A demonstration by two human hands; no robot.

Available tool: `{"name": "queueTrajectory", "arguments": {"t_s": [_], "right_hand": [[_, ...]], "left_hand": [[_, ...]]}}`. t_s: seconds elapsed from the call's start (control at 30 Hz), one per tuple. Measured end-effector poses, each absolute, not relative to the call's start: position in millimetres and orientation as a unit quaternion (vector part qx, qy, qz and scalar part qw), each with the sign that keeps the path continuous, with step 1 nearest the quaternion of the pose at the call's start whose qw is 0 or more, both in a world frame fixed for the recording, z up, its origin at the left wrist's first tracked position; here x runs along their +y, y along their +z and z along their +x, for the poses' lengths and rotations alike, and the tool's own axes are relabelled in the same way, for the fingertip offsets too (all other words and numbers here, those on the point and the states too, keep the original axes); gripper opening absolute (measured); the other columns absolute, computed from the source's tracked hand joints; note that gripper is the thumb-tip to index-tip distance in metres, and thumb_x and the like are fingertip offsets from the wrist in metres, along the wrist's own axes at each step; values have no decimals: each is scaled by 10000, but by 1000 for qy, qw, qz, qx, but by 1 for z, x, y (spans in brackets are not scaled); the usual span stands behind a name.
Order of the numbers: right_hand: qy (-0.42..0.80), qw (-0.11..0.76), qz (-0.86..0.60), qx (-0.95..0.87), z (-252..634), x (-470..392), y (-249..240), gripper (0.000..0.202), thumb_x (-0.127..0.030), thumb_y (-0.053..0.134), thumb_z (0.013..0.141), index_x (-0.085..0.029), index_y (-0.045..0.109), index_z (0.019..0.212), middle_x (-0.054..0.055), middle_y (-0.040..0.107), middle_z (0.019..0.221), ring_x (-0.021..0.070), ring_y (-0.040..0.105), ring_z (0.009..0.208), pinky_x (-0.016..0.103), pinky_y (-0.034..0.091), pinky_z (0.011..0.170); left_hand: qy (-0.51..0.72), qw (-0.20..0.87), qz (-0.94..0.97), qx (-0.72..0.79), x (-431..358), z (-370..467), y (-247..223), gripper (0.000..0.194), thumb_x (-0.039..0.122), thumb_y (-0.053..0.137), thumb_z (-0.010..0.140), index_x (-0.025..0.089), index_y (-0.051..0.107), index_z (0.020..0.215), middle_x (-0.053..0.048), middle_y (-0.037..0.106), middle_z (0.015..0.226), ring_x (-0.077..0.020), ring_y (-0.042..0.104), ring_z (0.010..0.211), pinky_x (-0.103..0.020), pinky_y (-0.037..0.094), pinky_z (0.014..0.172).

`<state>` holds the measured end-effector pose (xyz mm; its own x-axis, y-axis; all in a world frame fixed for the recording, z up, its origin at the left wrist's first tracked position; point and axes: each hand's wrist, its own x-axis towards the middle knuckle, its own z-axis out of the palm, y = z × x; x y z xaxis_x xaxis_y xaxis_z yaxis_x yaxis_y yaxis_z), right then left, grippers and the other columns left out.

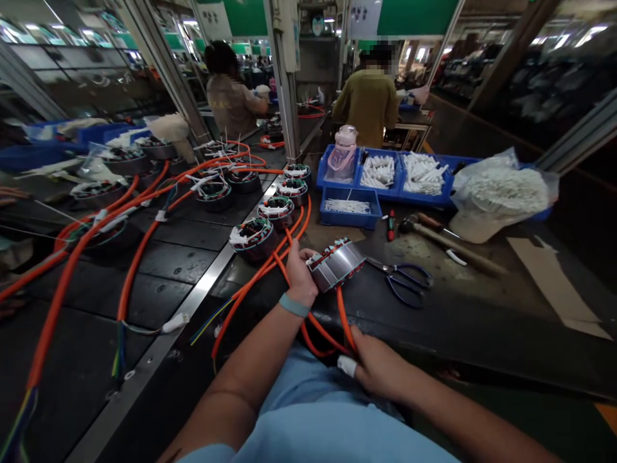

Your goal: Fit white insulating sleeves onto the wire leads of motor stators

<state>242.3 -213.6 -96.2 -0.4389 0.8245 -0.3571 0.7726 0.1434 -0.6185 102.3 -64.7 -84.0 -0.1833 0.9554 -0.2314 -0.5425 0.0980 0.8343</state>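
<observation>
My left hand [299, 271] is closed on a motor stator [339, 262], a metal ring with windings, tilted on its side above the bench edge. An orange cable [343, 315] hangs from the stator's underside. Lower down, my right hand [373, 361] wraps round that cable, with white tape on one finger. Just left of my left hand stands another stator [252, 240], with more in a row behind it. To the right of the held stator lie scissors [407, 278] with dark blue handles.
A blue tray [349, 209] of thin white pieces stands before blue bins [400, 196] of white tubes. A hammer [453, 241], a red-and-green tool [391, 226] and a plastic bag [504, 193] lie at right. Left, a conveyor [178, 263] carries stators and orange cables. Two people [366, 103] work beyond.
</observation>
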Motion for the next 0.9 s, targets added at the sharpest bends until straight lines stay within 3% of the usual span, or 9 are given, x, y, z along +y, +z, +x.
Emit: {"name": "queueTrajectory", "arguments": {"t_s": [0.1,0.2,0.27,0.33,0.5,0.73,0.83,0.9], "right_hand": [[265,-33,-512,-816,262,-202,-80,198,-273,456,842,-160,569,959,100,645,869,199,595,732,273,384,630],[196,-5,-503,-842,298,-169,-67,202,-277,425,869,-208,615,871,50,657,861,180,606,762,264,399,657],[111,40,-576,-809,327,-135,-67,235,-265,412,872,-209,622,961,58,659,955,194,603,843,278,420,694],[1,59,-632,-773,355,-93,-75,312,-223,409,861,-180,581,1117,101,603,1149,228,582,950,308,439,727],[-142,-30,-603,-784,390,-6,-100,382,-113,365,852,-138,553,1183,187,468,1297,257,552,962,358,449,735],[-135,-98,-557,-813,388,24,-107,301,-95,341,864,-106,602,1013,174,579,1036,232,550,905,313,427,694],[-130,-32,-586,-799,384,5,-98,297,-121,354,859,-115,571,1061,169,577,1105,244,573,908,323,444,677],[-119,98,-613,-775,375,-24,-88,297,-182,411,845,-124,546,1102,163,572,1151,262,574,970,345,467,730]], "left_hand": [[615,350,530,467,-65,91,-86,547,549,369,843,185,525,466,-28,529,522,-143,522,576,-286,441,704],[479,262,733,404,-74,75,-83,318,442,532,789,177,648,656,-50,612,685,-182,558,759,-354,410,877],[348,219,840,353,-80,66,-79,274,364,539,811,164,660,954,-77,652,886,-202,564,900,-410,355,985],[236,165,899,329,-85,62,-74,315,314,477,870,156,588,1118,-93,641,1006,-205,555,975,-440,314,1033],[219,139,888,380,-89,72,-72,247,348,492,874,169,614,993,-66,657,902,-201,582,892,-431,350,996],[263,122,870,399,-94,81,-80,269,368,480,880,165,635,964,-55,662,852,-190,582,847,-410,359,992],[257,91,878,393,-94,79,-86,309,376,445,897,151,624,1012,-61,656,878,-197,571,874,-405,353,1001],[257,77,880,392,-94,78,-90,347,385,400,917,147,609,1058,-68,648,881,-203,565,893,-409,351,1003]]}}
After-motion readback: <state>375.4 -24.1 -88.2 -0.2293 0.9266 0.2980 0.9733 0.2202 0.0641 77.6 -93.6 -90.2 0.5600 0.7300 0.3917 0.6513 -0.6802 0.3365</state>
